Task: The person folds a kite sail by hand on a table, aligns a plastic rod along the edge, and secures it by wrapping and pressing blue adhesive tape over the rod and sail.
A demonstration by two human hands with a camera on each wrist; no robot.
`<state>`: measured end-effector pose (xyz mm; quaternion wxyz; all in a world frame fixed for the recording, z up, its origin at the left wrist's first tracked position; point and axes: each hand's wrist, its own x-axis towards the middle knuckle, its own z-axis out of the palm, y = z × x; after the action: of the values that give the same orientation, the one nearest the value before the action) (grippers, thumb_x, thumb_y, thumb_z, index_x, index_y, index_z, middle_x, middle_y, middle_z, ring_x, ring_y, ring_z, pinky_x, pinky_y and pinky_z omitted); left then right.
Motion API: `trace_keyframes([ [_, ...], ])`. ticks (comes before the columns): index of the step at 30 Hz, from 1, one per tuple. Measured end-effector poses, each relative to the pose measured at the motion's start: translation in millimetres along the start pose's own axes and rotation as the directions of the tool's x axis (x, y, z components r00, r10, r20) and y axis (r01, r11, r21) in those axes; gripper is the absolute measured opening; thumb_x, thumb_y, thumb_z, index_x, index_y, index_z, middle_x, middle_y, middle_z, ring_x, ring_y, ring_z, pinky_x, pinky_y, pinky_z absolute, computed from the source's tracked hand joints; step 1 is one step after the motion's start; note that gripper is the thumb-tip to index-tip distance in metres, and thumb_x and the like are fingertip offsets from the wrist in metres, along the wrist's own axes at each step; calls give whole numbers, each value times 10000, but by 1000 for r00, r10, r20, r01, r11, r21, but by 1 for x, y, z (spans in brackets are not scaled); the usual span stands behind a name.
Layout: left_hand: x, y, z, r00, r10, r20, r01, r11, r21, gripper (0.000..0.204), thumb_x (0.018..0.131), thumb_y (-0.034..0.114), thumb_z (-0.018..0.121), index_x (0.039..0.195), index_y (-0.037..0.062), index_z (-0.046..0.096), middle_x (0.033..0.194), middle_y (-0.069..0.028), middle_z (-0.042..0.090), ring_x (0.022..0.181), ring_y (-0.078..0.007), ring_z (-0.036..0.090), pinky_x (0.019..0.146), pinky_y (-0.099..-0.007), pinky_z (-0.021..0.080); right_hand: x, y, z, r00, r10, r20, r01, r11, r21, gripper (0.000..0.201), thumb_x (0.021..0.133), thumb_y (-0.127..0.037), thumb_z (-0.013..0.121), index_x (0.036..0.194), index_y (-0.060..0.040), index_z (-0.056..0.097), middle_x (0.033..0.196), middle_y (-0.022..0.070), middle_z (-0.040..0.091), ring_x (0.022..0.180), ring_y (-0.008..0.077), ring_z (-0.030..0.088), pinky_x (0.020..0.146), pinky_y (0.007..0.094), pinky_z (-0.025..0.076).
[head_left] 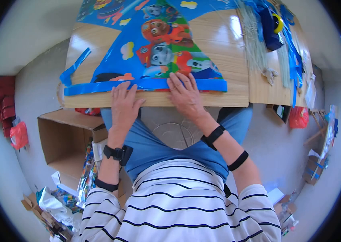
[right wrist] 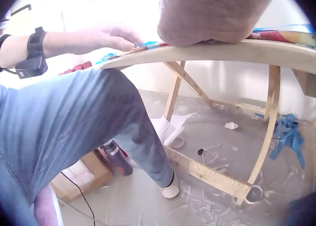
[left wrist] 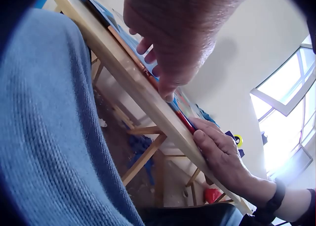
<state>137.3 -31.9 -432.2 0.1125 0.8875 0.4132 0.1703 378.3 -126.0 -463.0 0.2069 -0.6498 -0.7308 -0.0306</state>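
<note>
A blue cartoon-printed kite sheet (head_left: pixel 154 44) lies on a wooden table (head_left: pixel 235 68), its blue edge band (head_left: pixel 202 85) running along the near edge. My left hand (head_left: pixel 124 105) lies flat with straight fingers on that band at the table's front edge. My right hand (head_left: pixel 184 94) presses flat on the band a little to the right. In the left wrist view the left hand (left wrist: pixel 173 43) hovers over the table edge (left wrist: pixel 148 105) and the right hand (left wrist: pixel 219 152) rests further along. The right wrist view shows the right hand's heel (right wrist: pixel 212 13) on the tabletop.
A loose blue strip (head_left: pixel 73 66) hangs off the table's left side. Thin sticks (head_left: pixel 255 40), blue strips and a tape roll (head_left: pixel 277 22) lie at the table's right. An open cardboard box (head_left: pixel 67 139) stands on the floor left of my legs; scraps litter the floor.
</note>
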Motion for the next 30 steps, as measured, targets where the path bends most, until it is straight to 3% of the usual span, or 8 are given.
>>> trace_keyframes([
  [3, 1, 1, -2, 1000, 12, 0, -12, 1000, -14, 515, 856, 277, 815, 1276, 20, 666, 1373, -170, 580, 1329, -391, 513, 1179, -602, 347, -3, -2, -5, 999, 50, 13, -50, 999, 3, 716, 852, -364, 757, 1447, -10, 570, 1582, 136, 475, 1510, 321, 382, 1257, 601, 239],
  [4, 2, 2, -4, 1000, 3, 12, -3, 1000, -11, 497, 854, 206, 815, 1287, 9, 669, 1380, -173, 583, 1314, -399, 525, 1175, -582, 363, -5, -2, -9, 997, 72, 15, -72, 997, 4, 750, 852, -382, 757, 1466, -3, 552, 1600, 142, 457, 1533, 327, 357, 1265, 607, 215],
  [7, 1, -1, -2, 1000, 13, 19, -13, 1000, -13, 516, 859, 268, 816, 1283, 16, 666, 1375, -172, 579, 1332, -393, 511, 1185, -604, 345, -15, 0, -29, 981, 185, 55, -184, 983, -19, 849, 852, -435, 756, 1518, 18, 485, 1636, 170, 410, 1580, 337, 284, 1275, 628, 152],
  [13, 0, -1, -2, 1000, 9, 15, -8, 1000, -24, 514, 863, 269, 812, 1287, 17, 668, 1380, -174, 576, 1331, -396, 510, 1184, -609, 345, -47, 31, -50, 968, 242, 59, -233, 964, -130, 899, 856, -473, 751, 1538, 29, 448, 1643, 187, 399, 1578, 348, 293, 1274, 641, 127],
  [14, 1, -1, -3, 1000, 10, 19, -9, 1000, -26, 512, 864, 269, 811, 1286, 17, 668, 1381, -174, 575, 1332, -395, 510, 1184, -609, 345, -48, 38, -56, 972, 235, 2, -234, 967, -105, 865, 822, -370, 804, 1534, -9, 471, 1623, 187, 420, 1537, 370, 351, 1265, 637, 175],
  [20, 2, -1, -4, 1000, 5, 27, -5, 1000, -28, 509, 869, 273, 804, 1292, 26, 666, 1383, -166, 575, 1339, -388, 507, 1183, -608, 344, -47, 90, -99, 931, 365, 22, -363, 916, 170, 733, 675, -59, 845, 1377, -100, 637, 1558, 186, 489, 1407, 429, 448, 1186, 524, 396],
  [26, 2, 1, -7, 999, -13, 48, 14, 1000, -21, 513, 868, 271, 804, 1301, 36, 660, 1386, -155, 577, 1346, -373, 504, 1190, -608, 327, -49, 116, -101, 912, 399, 97, -411, 888, 207, 573, 661, -45, 853, 1212, -87, 703, 1549, 188, 504, 1409, 445, 441, 1173, 500, 413],
  [30, 4, 4, -8, 999, -8, 49, 8, 1000, 0, 502, 866, 234, 801, 1294, 13, 662, 1385, -168, 581, 1337, -381, 510, 1180, -570, 340, -52, 118, -100, 912, 398, 102, -410, 890, 200, 539, 672, -47, 854, 1188, -100, 711, 1545, 201, 504, 1409, 447, 440, 1170, 501, 415],
])
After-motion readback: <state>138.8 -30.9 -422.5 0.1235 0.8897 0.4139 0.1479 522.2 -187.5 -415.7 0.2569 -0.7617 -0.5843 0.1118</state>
